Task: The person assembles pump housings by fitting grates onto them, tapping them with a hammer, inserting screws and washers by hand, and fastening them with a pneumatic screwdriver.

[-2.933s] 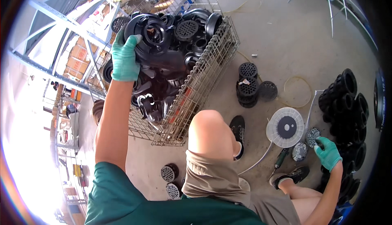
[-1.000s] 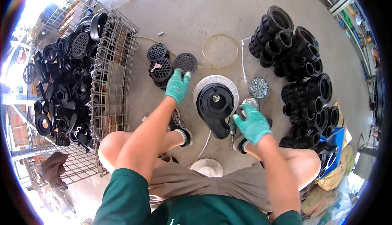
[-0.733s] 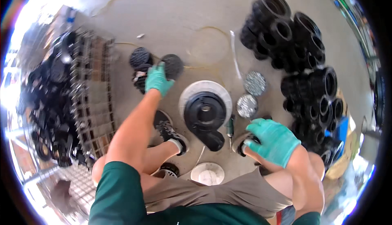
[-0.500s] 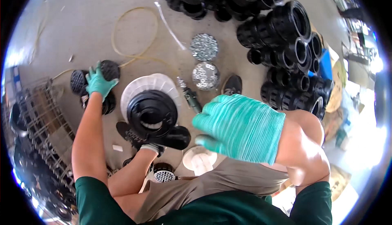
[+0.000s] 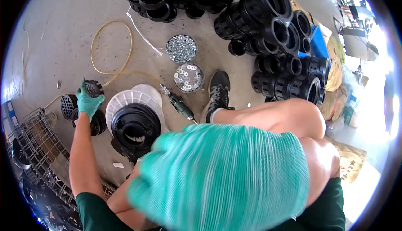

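My left hand (image 5: 89, 104), in a green knitted glove, is at the left with thumb and fingers around the edge of a black perforated cap (image 5: 94, 88). Close by lie another perforated cap (image 5: 68, 106) and a black round part (image 5: 99, 123). My right hand (image 5: 226, 176), gloved alike, fills the lower middle, very near and smeared; its fingers are turned away, so their hold is hidden. Between the hands a black ring-shaped fitting (image 5: 136, 124) sits on a white ribbed disc (image 5: 119, 102). Right of these lies a dark green air tool (image 5: 181, 106) on a yellowish hose (image 5: 138, 72).
A round tray of small metal parts (image 5: 181, 49) and another of washers (image 5: 188, 78) stand ahead. Black ribbed pipe fittings (image 5: 284, 69) are stacked at the far side and right. A wire basket (image 5: 46, 141) stands left, my shoe (image 5: 218, 92) beside the washers.
My right hand has swung down and nearer. My left hand's fingers have closed on the perforated cap, which now looks more tilted. The view has shifted, sliding the floor items leftward.
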A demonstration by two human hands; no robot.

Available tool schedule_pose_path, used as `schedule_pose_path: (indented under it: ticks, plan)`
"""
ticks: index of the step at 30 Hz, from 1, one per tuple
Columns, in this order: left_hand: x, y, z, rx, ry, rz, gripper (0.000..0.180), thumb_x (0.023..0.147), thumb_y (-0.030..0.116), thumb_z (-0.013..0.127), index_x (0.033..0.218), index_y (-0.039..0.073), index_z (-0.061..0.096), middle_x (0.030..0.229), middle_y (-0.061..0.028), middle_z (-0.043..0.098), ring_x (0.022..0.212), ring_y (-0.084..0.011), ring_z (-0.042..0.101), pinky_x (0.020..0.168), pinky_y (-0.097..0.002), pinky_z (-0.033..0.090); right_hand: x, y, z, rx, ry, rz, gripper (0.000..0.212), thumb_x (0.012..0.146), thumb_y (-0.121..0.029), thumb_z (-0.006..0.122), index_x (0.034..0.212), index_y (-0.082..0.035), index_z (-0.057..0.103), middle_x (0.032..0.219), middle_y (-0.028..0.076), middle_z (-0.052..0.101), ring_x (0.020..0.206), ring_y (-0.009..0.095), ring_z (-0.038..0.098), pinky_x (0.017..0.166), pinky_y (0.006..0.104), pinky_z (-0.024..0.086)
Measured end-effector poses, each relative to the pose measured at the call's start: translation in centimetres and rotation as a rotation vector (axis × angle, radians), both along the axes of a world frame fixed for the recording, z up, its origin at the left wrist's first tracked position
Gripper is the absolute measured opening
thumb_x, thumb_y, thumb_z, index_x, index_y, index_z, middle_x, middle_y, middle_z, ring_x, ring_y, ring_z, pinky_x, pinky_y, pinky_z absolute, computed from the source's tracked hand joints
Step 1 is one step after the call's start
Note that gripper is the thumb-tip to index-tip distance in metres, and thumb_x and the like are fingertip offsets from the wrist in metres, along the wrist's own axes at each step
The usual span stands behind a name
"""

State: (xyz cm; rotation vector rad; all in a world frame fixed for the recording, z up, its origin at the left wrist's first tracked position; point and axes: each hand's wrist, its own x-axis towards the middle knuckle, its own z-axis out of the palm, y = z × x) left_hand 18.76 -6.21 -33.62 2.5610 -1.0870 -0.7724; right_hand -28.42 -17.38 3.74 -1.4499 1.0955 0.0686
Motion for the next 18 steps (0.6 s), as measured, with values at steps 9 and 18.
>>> schedule_pose_path:
  ticks: [9, 18]
  plan:
    - [-0.9, 3.1, 23.4, -0.483, 0.316, -0.168, 0.099, 0.073, -0.006, 0.077, 0.157, 0.011, 0.028, 0.134, -0.0101, 0.057, 0.117, -0.0198, 0.060, 0.099, -0.0341, 0.055, -3.6, 4.3, 0.8, -0.105, -0.142, 0.262, 0.035, 0.096, -0.026, 0.062, 0.124, -0.005, 0.066, 0.114, 0.014, 0.070, 0.104, 0.031, 0.069, 0.088, 0.0407, 0.056]
    - [-13.4, 11.3, 33.9, -0.687, 0.477, -0.039, 0.131, 0.065, 0.033, 0.096, 0.163, 0.020, 0.010, 0.147, -0.0120, 0.044, 0.127, -0.0250, 0.054, 0.101, -0.0412, 0.055, -6.4, 7.5, 1.2, -0.210, -0.209, 0.377, 0.034, 0.094, -0.026, 0.063, 0.120, -0.005, 0.067, 0.110, 0.015, 0.071, 0.101, 0.032, 0.069, 0.087, 0.0411, 0.056]
